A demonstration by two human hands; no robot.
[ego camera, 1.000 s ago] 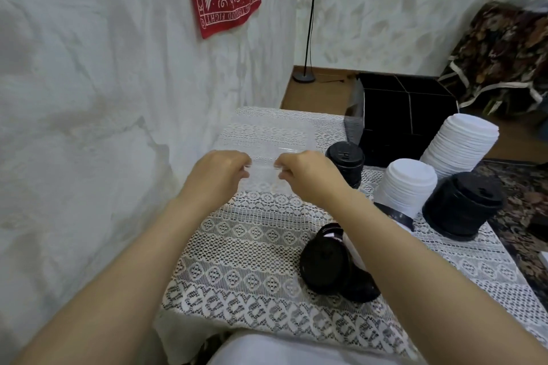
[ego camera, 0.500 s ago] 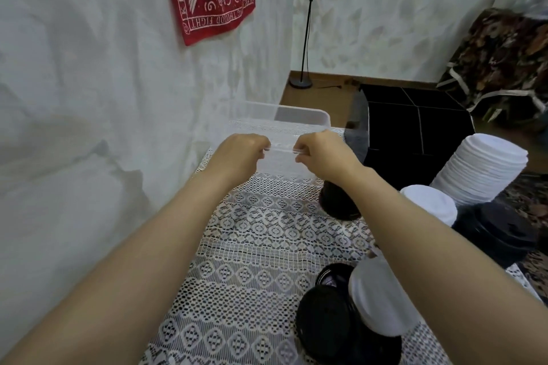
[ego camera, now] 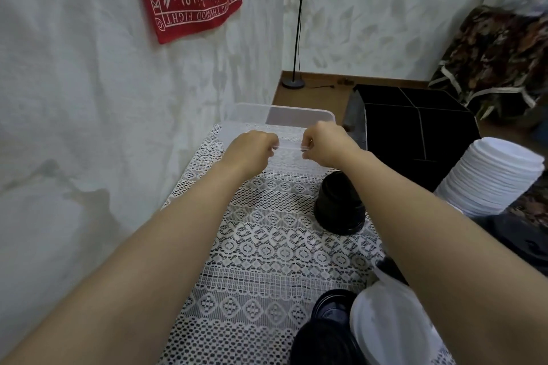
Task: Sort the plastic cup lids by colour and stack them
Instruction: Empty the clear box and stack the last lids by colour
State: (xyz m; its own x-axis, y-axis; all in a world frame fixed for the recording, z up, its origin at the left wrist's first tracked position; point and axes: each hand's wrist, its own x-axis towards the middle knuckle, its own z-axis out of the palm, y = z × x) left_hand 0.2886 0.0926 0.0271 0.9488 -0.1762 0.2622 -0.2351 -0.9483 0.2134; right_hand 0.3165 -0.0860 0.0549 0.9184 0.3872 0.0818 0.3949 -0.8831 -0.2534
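Fingers (ego camera: 271, 146) of the left hand (ego camera: 252, 152) and right hand (ego camera: 327, 144) are pinching the crosswise near rim of a clear bin (ego camera: 296, 112), loose lids (ego camera: 382, 335) lying behind the right.

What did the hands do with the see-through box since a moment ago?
The left hand and right hand moved the clear box away from the person, toward the far end of the table, past the black lid stack. Both hands grip its near rim as before; nothing was let go. The black lid stack and the white lid stack stayed put.
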